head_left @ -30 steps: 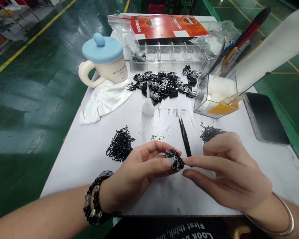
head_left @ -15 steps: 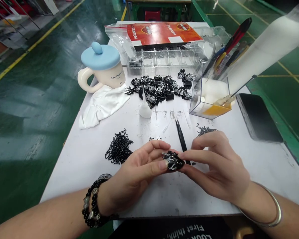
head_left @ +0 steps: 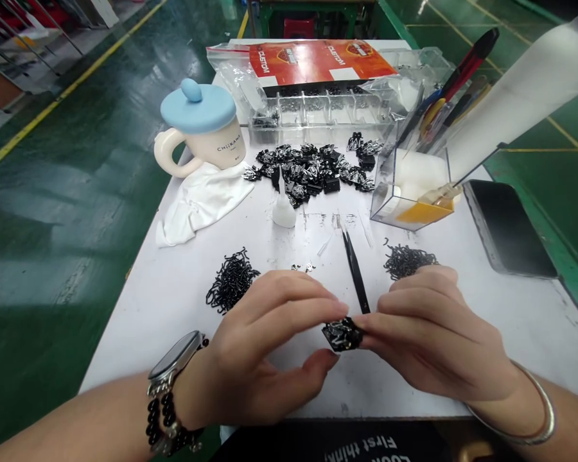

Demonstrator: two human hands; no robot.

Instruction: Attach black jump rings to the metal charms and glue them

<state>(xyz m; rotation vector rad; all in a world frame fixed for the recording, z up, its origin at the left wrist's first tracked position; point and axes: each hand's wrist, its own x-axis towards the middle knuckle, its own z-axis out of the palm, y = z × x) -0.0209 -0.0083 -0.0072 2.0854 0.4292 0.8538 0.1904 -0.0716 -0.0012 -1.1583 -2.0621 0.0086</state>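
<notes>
Rolled over since the earlier frame, the left hand (head_left: 264,346) has taken its thumb off the face of the black-and-silver part (head_left: 341,335), bringing a watch (head_left: 176,356) into view. It arches wide around the part's left end; whether it touches is unclear. Opposite, the right hand (head_left: 438,340) pinches the right end, presumably to steady it with the silver face showing. One pair of tweezers (head_left: 356,273) lies just beyond the right fingertips, probably for easy reach. Two heaps of curved black pieces, one beyond the left hand (head_left: 232,282), one beyond the right (head_left: 407,260), and two silver bits (head_left: 309,267) lie on the bench (head_left: 366,391).
</notes>
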